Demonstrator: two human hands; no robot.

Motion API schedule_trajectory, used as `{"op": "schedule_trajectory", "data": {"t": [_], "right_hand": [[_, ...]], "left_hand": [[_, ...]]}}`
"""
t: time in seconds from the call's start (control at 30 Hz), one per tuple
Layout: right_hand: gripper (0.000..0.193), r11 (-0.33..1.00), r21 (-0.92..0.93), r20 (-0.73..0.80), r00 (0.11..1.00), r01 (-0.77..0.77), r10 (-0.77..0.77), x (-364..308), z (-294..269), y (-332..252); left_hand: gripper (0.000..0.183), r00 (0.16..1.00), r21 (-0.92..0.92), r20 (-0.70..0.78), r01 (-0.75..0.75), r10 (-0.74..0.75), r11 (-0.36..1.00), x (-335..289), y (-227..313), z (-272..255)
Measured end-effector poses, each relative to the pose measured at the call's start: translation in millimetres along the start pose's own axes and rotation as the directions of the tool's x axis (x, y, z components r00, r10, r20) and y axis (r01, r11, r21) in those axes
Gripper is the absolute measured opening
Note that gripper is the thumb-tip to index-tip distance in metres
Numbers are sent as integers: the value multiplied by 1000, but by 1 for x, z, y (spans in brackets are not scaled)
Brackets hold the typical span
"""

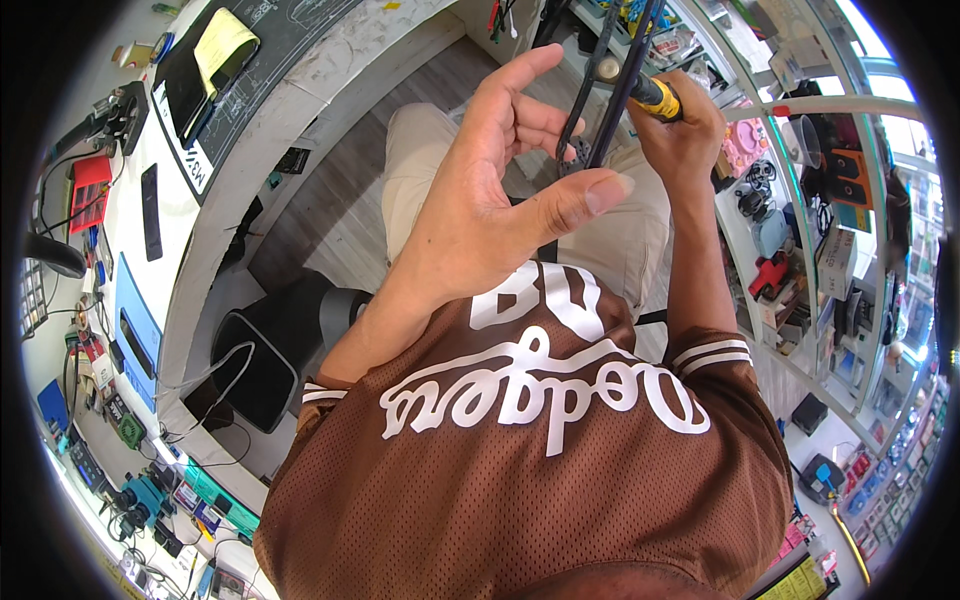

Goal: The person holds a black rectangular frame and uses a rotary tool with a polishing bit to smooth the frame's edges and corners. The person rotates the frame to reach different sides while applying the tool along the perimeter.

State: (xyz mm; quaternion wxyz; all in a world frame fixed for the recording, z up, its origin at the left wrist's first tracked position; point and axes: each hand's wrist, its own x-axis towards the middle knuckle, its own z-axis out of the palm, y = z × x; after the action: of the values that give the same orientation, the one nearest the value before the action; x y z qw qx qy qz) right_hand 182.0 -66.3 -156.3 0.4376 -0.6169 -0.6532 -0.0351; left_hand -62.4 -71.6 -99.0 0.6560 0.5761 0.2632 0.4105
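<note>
A black frame of narrow parallel bars (616,95) rises from between my knees toward the top edge; what it belongs to cannot be made out. Beside its lower end is my left hand (500,180), open, index finger stretched up and thumb apart. Its middle fingertips lie by the bar, perhaps touching it. My right hand (685,130) is closed around the yellow-and-black handle of a screwdriver (657,98) on the frame's right side. The bars hide the tool's tip. A round pale knob (607,69) shows between the bars.
On the left, a white workbench (185,245) carries a black phone (151,212), a yellow note pad (225,48), a red tray (90,193) and tangled cables. Glass shelves (790,230) full of small goods stand close on my right. A black chair-like object (262,345) sits under the bench.
</note>
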Motion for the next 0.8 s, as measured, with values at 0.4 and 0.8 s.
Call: {"op": "schedule_trajectory", "data": {"t": [0.4, 0.8], "right_hand": [[24, 1000, 17, -13, 1000, 2, -2, 1, 1, 2], [18, 1000, -9, 100, 995, 6, -5, -7, -4, -9]], "left_hand": [[91, 1000, 1, 2, -9, 9, 1000, 0, -1, 0], [93, 1000, -25, 5, -22, 22, 999, 1, 0, -1]]}}
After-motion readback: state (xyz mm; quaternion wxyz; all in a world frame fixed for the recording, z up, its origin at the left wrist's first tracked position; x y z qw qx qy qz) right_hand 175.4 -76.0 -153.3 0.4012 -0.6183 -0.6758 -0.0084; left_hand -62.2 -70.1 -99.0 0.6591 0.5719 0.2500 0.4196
